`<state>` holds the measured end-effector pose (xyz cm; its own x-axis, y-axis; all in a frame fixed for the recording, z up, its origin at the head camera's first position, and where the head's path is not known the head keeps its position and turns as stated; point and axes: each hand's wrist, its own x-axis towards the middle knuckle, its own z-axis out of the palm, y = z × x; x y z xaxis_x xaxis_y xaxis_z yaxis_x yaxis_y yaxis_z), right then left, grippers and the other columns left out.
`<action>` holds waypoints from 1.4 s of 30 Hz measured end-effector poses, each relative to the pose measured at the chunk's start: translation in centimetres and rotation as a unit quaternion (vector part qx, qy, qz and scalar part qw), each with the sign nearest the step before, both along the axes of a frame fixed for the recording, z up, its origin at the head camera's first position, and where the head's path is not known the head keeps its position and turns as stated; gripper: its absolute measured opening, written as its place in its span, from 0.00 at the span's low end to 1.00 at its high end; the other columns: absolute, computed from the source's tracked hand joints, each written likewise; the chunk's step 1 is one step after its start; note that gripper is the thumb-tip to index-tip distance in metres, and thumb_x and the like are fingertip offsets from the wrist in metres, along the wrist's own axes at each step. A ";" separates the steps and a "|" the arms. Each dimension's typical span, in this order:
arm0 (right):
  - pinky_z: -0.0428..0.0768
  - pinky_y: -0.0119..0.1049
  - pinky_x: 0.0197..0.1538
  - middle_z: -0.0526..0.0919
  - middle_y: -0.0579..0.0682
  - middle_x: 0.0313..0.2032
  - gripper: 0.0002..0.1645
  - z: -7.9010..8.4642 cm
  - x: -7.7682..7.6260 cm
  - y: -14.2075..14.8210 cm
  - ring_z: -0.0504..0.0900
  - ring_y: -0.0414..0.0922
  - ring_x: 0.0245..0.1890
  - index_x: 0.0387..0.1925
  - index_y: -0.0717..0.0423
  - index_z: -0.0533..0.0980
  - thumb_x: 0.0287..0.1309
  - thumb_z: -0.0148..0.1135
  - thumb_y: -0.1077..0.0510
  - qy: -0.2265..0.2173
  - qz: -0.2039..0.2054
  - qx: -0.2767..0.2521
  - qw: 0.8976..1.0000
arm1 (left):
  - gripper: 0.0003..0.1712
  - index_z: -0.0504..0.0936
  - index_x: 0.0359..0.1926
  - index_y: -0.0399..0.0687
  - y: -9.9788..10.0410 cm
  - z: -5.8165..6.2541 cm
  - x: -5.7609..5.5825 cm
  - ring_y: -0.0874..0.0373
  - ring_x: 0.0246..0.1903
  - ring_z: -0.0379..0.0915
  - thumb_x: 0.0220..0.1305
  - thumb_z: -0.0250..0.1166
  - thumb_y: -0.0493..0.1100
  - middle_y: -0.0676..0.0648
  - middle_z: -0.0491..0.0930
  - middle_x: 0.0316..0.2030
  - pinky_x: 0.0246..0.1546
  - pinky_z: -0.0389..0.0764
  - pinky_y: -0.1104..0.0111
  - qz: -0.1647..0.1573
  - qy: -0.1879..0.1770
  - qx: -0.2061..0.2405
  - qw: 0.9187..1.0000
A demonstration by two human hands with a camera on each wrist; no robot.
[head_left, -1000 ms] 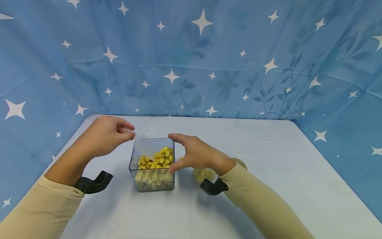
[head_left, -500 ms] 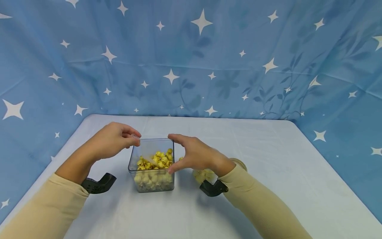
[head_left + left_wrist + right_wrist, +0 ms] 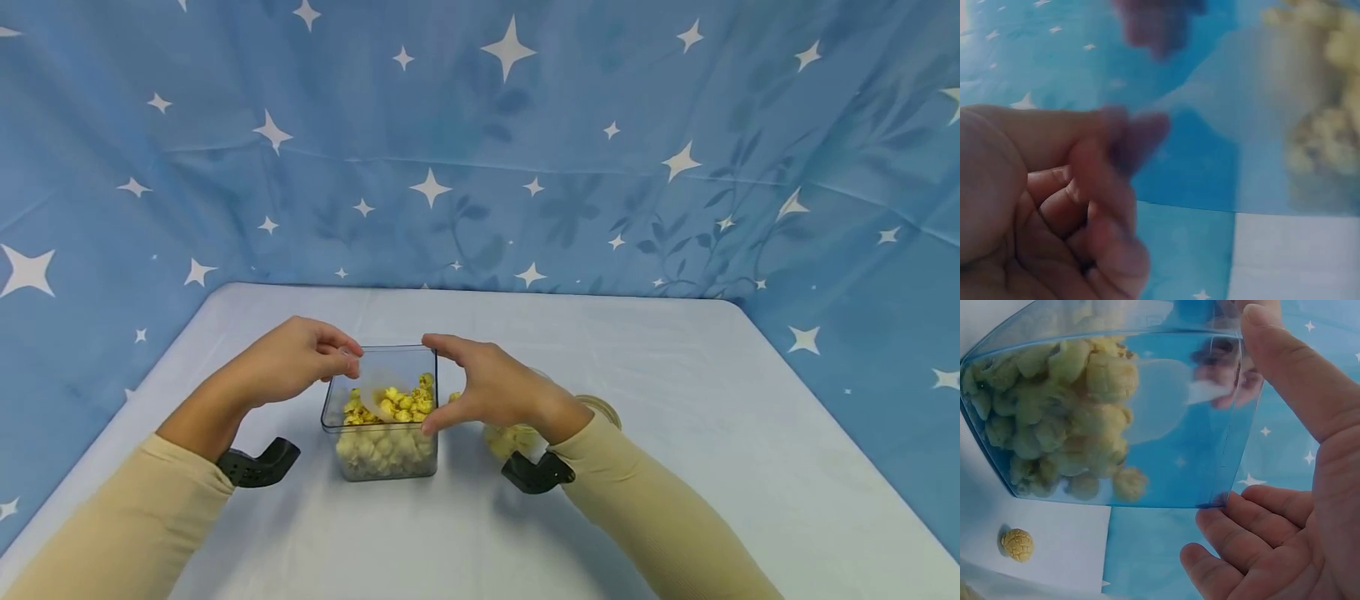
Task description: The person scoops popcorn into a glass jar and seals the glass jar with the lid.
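Observation:
A clear square container (image 3: 411, 363) stands on the table, part filled with yellow popcorn (image 3: 405, 406). My left hand (image 3: 288, 367) pinches the handle of a translucent white scoop (image 3: 1219, 87) above the container's left rim. The scoop's bowl dips inside against the popcorn, and the right wrist view shows it through the wall. My right hand (image 3: 498, 387) holds the container's right side, with the thumb (image 3: 1300, 369) at one corner and the fingers (image 3: 1235, 544) at another. Blur hides the exact pinch in the left wrist view.
Below the right forearm a clear vessel (image 3: 506, 442) with popcorn is partly hidden. Behind that arm shows a gold-coloured round rim (image 3: 602, 408). One loose popcorn piece (image 3: 1017, 544) lies beside the container on the white table (image 3: 675, 358). A blue star-patterned curtain (image 3: 480, 125) hangs behind.
My left hand has moved right and slightly down, bringing the scoop further over and into the container. The popcorn in it has shifted. My right hand keeps its place.

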<state>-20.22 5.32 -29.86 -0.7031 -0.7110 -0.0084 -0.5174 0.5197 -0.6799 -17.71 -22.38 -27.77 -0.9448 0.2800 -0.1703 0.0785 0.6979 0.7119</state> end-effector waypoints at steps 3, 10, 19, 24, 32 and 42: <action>0.65 0.47 0.68 0.62 0.49 0.73 0.64 0.0 0.0 0.1 0.62 0.46 0.72 0.77 0.55 0.56 0.44 0.83 0.45 -0.004 -0.003 -0.003 1.000 | 0.19 0.83 0.56 0.41 0.2 -0.3 -0.1 0.47 0.51 0.78 0.71 0.62 0.48 0.50 0.86 0.43 0.49 0.76 0.51 -0.008 0.003 -0.002 1.000; 0.64 0.47 0.69 0.61 0.49 0.74 0.64 -0.1 0.0 0.1 0.61 0.46 0.72 0.77 0.55 0.56 0.44 0.82 0.44 -0.004 0.004 -0.004 1.000 | 0.23 0.82 0.58 0.43 -0.5 -0.1 0.3 0.47 0.49 0.76 0.68 0.64 0.50 0.49 0.85 0.45 0.49 0.76 0.53 0.011 0.000 0.011 1.000; 0.65 0.46 0.68 0.61 0.48 0.74 0.65 -0.1 -0.1 0.1 0.61 0.45 0.72 0.77 0.54 0.56 0.44 0.82 0.43 0.000 0.004 -0.002 1.000 | 0.23 0.80 0.60 0.38 -0.4 -0.7 0.3 0.45 0.56 0.76 0.73 0.60 0.48 0.49 0.86 0.44 0.55 0.73 0.45 -0.014 -0.010 0.046 0.999; 0.65 0.46 0.68 0.61 0.48 0.74 0.64 -0.1 -0.1 0.1 0.61 0.45 0.72 0.77 0.53 0.56 0.45 0.82 0.44 0.000 0.006 0.003 1.000 | 0.23 0.79 0.61 0.39 -0.9 -0.6 0.7 0.43 0.57 0.75 0.72 0.61 0.48 0.48 0.86 0.45 0.58 0.70 0.43 -0.011 -0.011 0.057 0.998; 0.65 0.47 0.68 0.61 0.48 0.74 0.64 0.1 0.0 0.2 0.61 0.45 0.72 0.77 0.54 0.56 0.45 0.82 0.45 -0.007 0.006 -0.003 1.000 | 0.22 0.80 0.60 0.37 -0.6 -1.0 0.7 0.44 0.57 0.75 0.72 0.62 0.46 0.47 0.86 0.45 0.59 0.71 0.46 -0.015 -0.015 0.085 0.996; 0.64 0.47 0.69 0.61 0.49 0.74 0.63 -0.1 0.1 0.2 0.61 0.45 0.72 0.77 0.54 0.56 0.45 0.82 0.44 0.003 0.008 -0.004 1.000 | 0.25 0.72 0.64 0.29 -2.3 -1.5 0.8 0.59 0.21 0.53 0.74 0.60 0.42 0.40 0.85 0.46 0.33 0.66 0.64 -0.005 -0.021 0.142 0.990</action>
<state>-20.10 5.52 -29.95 -0.6913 -0.7225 0.0007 -0.5294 0.5059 -0.6810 -16.90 -24.73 -29.23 -0.9355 0.3315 -0.1218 0.0513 0.4689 0.8818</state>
